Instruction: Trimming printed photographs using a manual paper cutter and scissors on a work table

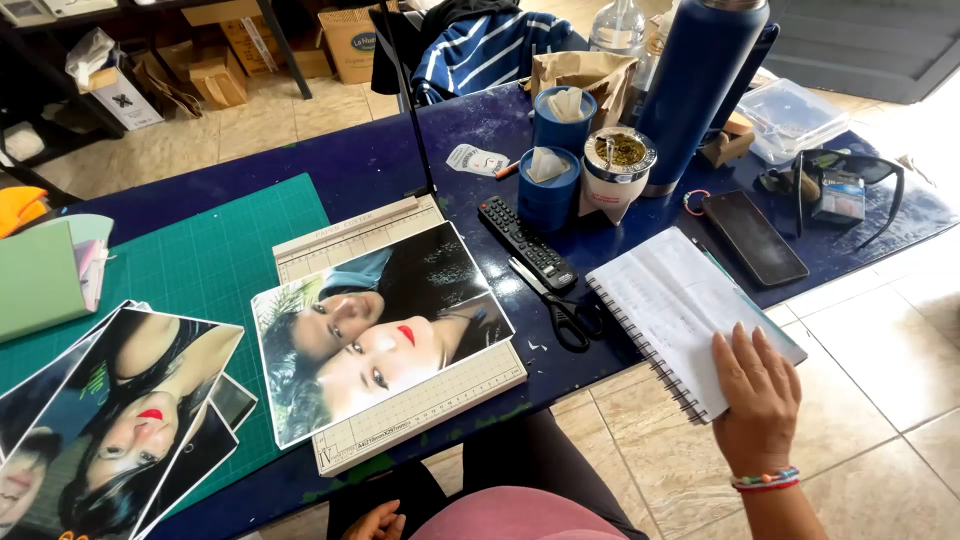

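Dark blue table (pixel 420 160) on a tiled floor, boxes behind. One spiral notebook (pixel 680 310) at the table's edge, right hand (pixel 757 395) flat on it, fingers spread. Left hand (pixel 378 522) at the lap, grip unclear. One scissors (pixel 560 305), one remote (pixel 525 243), two blue cups (pixel 550 160).

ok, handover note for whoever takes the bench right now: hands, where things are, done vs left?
Right hand: flat, palm down on the near corner of the open spiral notebook, gripping nothing.
Left hand: low by the lap, off the table, only partly in view.
Large photo print lies on the paper trimmer, not visibly cut. More prints are stacked on the green cutting mat. Scissors and remote lie between trimmer and notebook, untouched.
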